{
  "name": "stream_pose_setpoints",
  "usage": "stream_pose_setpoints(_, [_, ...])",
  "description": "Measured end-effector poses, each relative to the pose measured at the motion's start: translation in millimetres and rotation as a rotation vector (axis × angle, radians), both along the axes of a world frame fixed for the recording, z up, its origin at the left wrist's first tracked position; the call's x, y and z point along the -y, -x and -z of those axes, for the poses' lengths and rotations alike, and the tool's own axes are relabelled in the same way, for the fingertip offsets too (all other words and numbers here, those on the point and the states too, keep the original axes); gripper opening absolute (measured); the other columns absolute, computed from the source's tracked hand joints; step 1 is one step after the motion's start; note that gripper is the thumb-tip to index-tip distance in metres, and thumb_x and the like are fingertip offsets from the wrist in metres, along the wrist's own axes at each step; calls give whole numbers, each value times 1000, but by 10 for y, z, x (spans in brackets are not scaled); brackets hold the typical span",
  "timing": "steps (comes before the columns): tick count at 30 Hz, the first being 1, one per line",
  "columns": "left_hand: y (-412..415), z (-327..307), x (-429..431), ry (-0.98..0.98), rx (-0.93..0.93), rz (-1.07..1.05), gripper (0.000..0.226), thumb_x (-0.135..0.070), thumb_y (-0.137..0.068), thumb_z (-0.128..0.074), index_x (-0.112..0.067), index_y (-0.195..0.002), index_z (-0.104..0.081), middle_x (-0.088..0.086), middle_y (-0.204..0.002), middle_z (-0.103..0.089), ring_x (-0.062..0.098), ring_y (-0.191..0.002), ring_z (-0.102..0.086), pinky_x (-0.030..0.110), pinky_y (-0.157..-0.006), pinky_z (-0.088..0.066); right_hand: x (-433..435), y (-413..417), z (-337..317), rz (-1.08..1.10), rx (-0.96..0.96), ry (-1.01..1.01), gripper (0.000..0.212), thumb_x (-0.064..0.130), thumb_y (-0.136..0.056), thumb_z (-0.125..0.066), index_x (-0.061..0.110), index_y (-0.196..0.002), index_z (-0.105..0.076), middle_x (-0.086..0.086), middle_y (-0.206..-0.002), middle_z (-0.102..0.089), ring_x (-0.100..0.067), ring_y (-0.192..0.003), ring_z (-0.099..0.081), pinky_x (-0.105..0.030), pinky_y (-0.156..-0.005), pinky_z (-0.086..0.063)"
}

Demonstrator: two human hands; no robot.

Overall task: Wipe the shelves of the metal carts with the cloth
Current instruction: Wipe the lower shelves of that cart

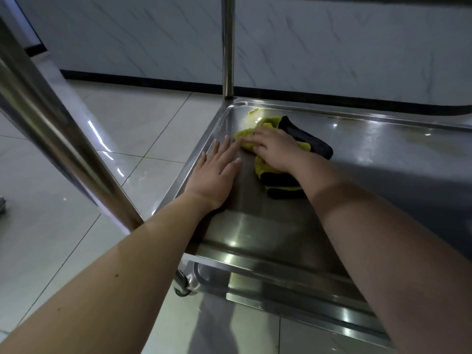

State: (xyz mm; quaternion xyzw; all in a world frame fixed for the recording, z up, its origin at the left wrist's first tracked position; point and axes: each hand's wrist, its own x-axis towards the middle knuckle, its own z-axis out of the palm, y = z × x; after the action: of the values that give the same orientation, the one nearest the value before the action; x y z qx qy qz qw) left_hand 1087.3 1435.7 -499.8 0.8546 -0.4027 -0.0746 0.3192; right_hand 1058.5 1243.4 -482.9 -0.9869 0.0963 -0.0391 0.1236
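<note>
Right grip point(274, 152) lies spread on top of the cloth point(306, 140), fingers nearly straight and pointing to the left of the frame. It presses the cloth down and does not clutch it. Left grip point(217, 172) lies flat and unclenched on bare metal just beside it, fingertips at the cloth's yellow-green edge, holding nothing.

Likely reasons:
- The flat right palm spreads pressure over the cloth so it drags evenly.
- The left palm probably braces the person's lean, or steadies the cart, which stands on a caster point(182, 284).

Cloth: yellow-green and black, crumpled, in the upper-left corner of the shelf point(370, 159), near the upright post point(228, 47). Corner work seems to be the step in hand.

Containers:
- The shelf is a shallow steel pan with a raised rim. In the part seen it holds only the cloth and the two hands.
- A pale yellow patch shows on the rim wall above the cloth. Reflection or residue, cannot tell.
- The lower shelf point(281, 290) shows only as a strip at bottom centre, its contents out of view.

Right stretch of the pan looks unreached yet.
</note>
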Motion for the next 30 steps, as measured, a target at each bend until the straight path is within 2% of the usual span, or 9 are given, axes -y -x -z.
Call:
stream_pose_setpoints(3, [-26, 23, 13, 176, -115, -19, 52, -39, -98, -25, -37, -150, -25, -6, -162, -11, 7, -148, 3, 34, -121, 0, -293, 414, -6, -219, 26, -36, 39, 21, -98, -50, 25, -137, -55, 3, -155, -35, -30, -130, -38, -36, -109, -27])
stream_pose_setpoints(6, [-42, 27, 6, 343, -286, -52, 53, -42, -91, -30, -43, -143, -38, -12, -159, -21, 2, -147, -3, 38, -122, -2, -632, 865, 0, -473, 16, -117, 37, 24, -98, -53, 31, -135, -57, 7, -152, -38, -25, -132, -36, -39, -113, -22])
stream_pose_setpoints(9, [-16, 14, -23, 349, -326, -38, 49, -43, -90, -33, -47, -138, -45, -16, -157, -25, 0, -146, -5, 42, -122, -6, -711, 1079, 23, -485, 24, -156, 38, 34, -100, -47, 37, -138, -51, 16, -154, -30, -18, -137, -23, -31, -116, -10])
stream_pose_setpoints(12, [58, -71, -33, 168, -125, -30, 50, -42, -93, -35, -39, -142, -43, -7, -159, -23, 9, -149, -5, 41, -122, -1, -705, 1125, -46, -323, 158, -349, 30, 35, -97, -54, 33, -125, -64, 27, -140, -41, -11, -131, -27, -20, -105, -16])
stream_pose_setpoints(15, [183, -260, 15, -57, 277, -8, 43, -40, -99, -41, -35, -142, -44, -3, -158, -28, 16, -149, -10, 39, -121, 4, -581, 1145, -76, -67, 430, -482, 19, 18, -91, -59, 20, -102, -74, 12, -108, -66, 3, -100, -50, -5, -89, -30])
stream_pose_setpoints(18, [586, -383, 192, -203, 328, 99, 55, -60, -87, -44, -46, -140, -40, -10, -161, -17, 15, -149, -3, 49, -120, 3, -201, 1228, -60, 216, 452, -507, 26, 10, -92, -54, 21, -112, -68, 4, -114, -65, -12, -113, -56, -18, -95, -39])
stream_pose_setpoints(20, [912, -306, 284, -381, 284, 113, 74, -82, -76, -29, -53, -145, -24, -13, -163, 2, 18, -149, 9, 65, -111, 11, 44, 1303, 39, 287, 180, -292, 38, 21, -99, -47, 23, -136, -54, -2, -147, -47, -25, -140, -34, -37, -115, -24])
stream_pose_setpoints(22, [1085, -202, 282, -524, 300, 68, 88, -94, -68, -18, -56, -147, -10, -11, -162, 7, 24, -148, 15, 74, -102, 16, 163, 1350, 139, 318, -21, -172, 46, 39, -103, -34, 35, -149, -35, 7, -160, -22, -27, -149, -6, -47, -119, 0])
stream_pose_setpoints(30, [971, -162, -416, -579, 192, -128, 93, -101, -56, -13, -64, -141, 0, -16, -162, 3, 27, -148, 2, 70, -109, 0, 117, 1325, 245, 312, -68, -10, 51, 53, -101, -24, 43, -152, -20, 12, -163, -10, -34, -149, -1, -53, -118, 3])
